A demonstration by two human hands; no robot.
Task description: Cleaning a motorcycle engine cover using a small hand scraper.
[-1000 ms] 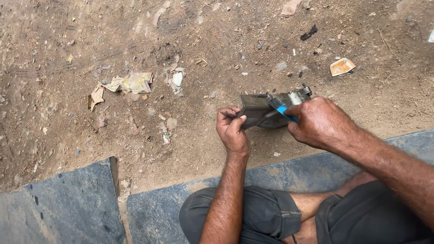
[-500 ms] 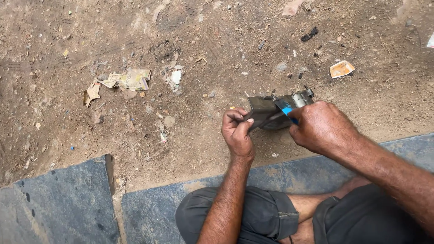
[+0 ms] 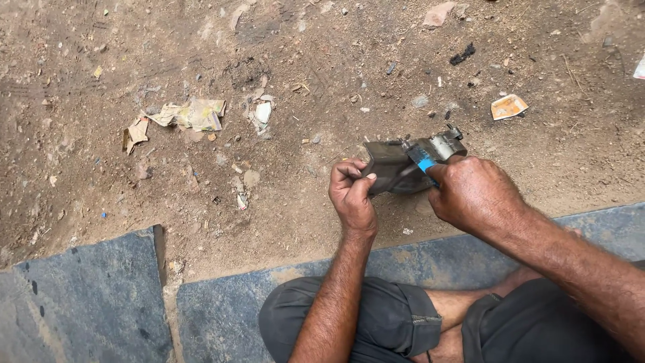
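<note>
Hands up front, both busy on one dark, grimy metal part (image 3: 396, 168) held just above the dirt ground (image 3: 302, 81). Left hand (image 3: 353, 195) is curled in tight, fingers folded round the near-left edge of that part, thumb tucked against it, so it's a closed grip and a firm one. Right hand (image 3: 474, 191) comes in from the other side, fist closed around a blue-handled tool (image 3: 425, 165); only a short bit of the blue handle peeks out past the knuckles, and it lies right against the part's top face. What the working end of the tool looks like, I can't tell, it's hidden between hand and metal. The part itself sits between the two hands, a flat darker flap to the left and a lighter grey, lumpy fitting sticking out at the upper right.

Down below, the person's knees in dark grey shorts (image 3: 376, 323) fill the bottom of the view, resting over blue-grey stone slabs (image 3: 87, 302) that edge the dirt. Out on the ground, well apart from the hands, lie crumpled yellowish paper scraps (image 3: 191, 114) to the left, a small orange-and-white wrapper (image 3: 508, 106) to the upper right, and a black chip (image 3: 462, 54) beyond it.
</note>
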